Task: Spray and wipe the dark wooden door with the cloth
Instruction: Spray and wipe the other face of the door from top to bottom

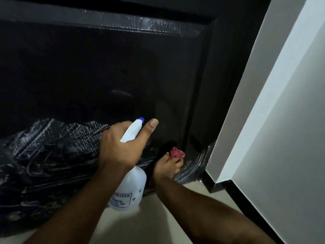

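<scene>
The dark wooden door fills most of the view, with wet streaks across its lower part. My left hand grips the neck of a white spray bottle whose blue nozzle points at the door, thumb raised. Lower right, my right hand holds a crumpled pink-red cloth against the bottom of the door near its right frame.
A pale wall with a black skirting strip juts out at the right of the door frame. A light tiled floor lies below my arms.
</scene>
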